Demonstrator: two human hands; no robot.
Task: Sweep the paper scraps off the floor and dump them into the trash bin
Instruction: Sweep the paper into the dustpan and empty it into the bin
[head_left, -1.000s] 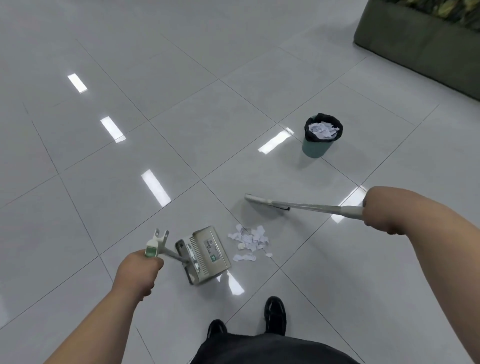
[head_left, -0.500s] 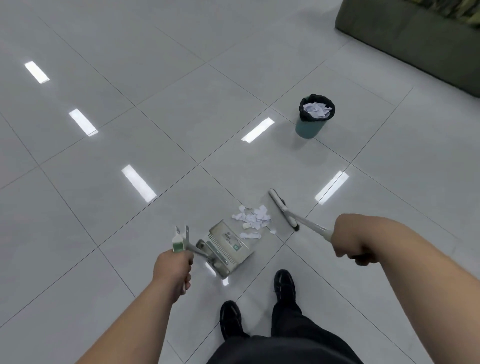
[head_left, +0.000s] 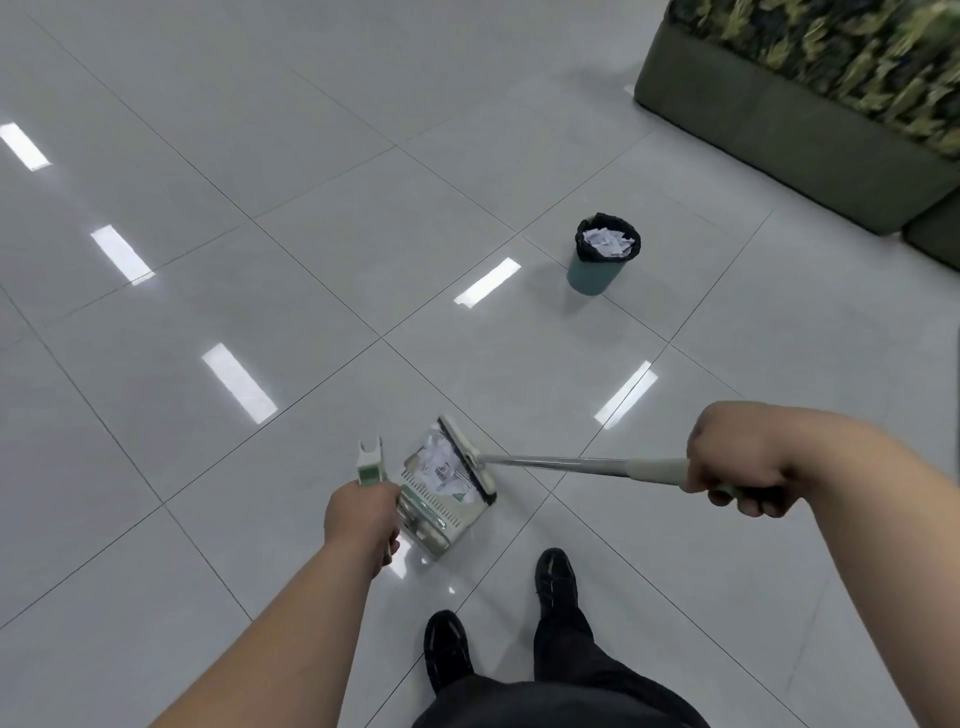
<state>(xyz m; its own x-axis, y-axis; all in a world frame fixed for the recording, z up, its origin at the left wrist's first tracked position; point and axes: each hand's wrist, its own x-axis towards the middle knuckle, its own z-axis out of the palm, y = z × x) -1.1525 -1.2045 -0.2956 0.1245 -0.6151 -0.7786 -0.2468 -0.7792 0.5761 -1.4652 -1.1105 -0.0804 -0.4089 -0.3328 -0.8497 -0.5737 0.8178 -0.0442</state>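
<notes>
The sweeping step looks all but finished: the torn white paper scraps (head_left: 439, 467) lie inside the shiny metal dustpan (head_left: 441, 493), which rests on the glossy pale grey tiled floor (head_left: 311, 260) just ahead of the person's black shoes (head_left: 556, 574). The pale flat head of the long-handled broom (head_left: 467, 457) sits across the pan's open mouth, touching it and penning the scraps in. The left hand (head_left: 361, 512) is closed around the dustpan's upright handle with its white-and-green tip (head_left: 370, 462), right beside the pan. The right hand (head_left: 737, 462) is clenched on the pale grip of the broom's silver pole, well off to the right of the scraps. No loose scraps are visible on the tiles around the pan. The next move, as I judge it, is to lift the pan level, keeping the broom head against its mouth so nothing spills, and carry it forward and to the right to the small teal trash bin with a black liner (head_left: 602, 254), which stands well apart and already holds paper, then tip it over the rim.
</notes>
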